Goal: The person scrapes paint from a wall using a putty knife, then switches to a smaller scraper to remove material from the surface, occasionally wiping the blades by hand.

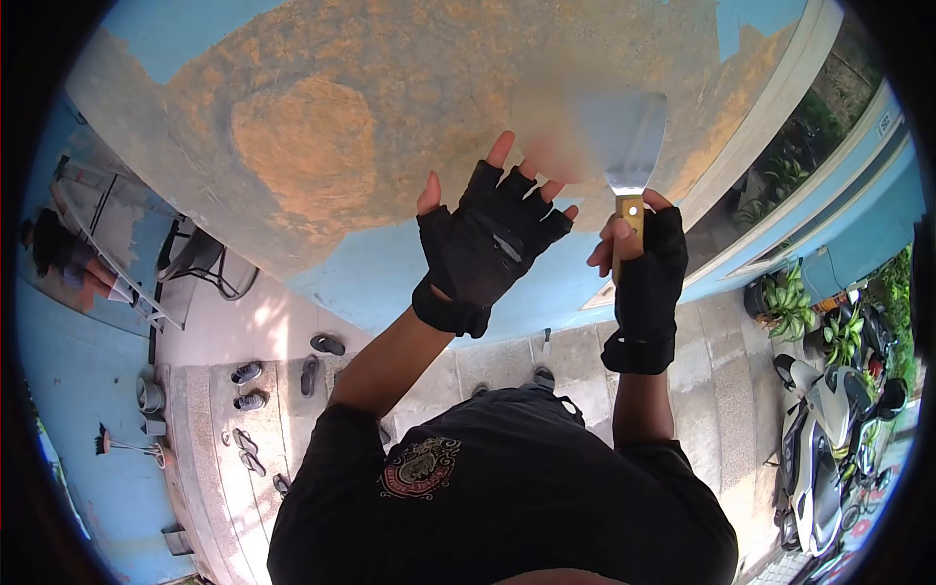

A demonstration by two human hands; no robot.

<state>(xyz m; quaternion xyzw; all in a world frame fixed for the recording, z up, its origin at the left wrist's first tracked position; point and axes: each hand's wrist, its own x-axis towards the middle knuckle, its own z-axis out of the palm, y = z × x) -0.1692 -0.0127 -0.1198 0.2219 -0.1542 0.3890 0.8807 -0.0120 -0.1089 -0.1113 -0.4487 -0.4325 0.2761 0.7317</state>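
Note:
My left hand (492, 234), in a black fingerless glove, is raised before the wall (439, 88) with its fingers spread and nothing in them. My right hand (651, 258), gloved the same way, is closed around the wooden handle of a scraper (629, 136). Its wide metal blade points up and overlaps the wall in this view. Bare, brownish-orange plaster covers much of the wall, with light blue paint along its lower part and upper corners. A hazy blur lies over the area between the left fingertips and the blade.
Several sandals and shoes (249, 372) lie on the tiled floor (702, 390). At left, a person (73, 249) is beside a metal ladder (112, 229), near a chair (205, 263). Parked motorbikes (819, 439) and potted plants (785, 302) stand at right, below a window (790, 156).

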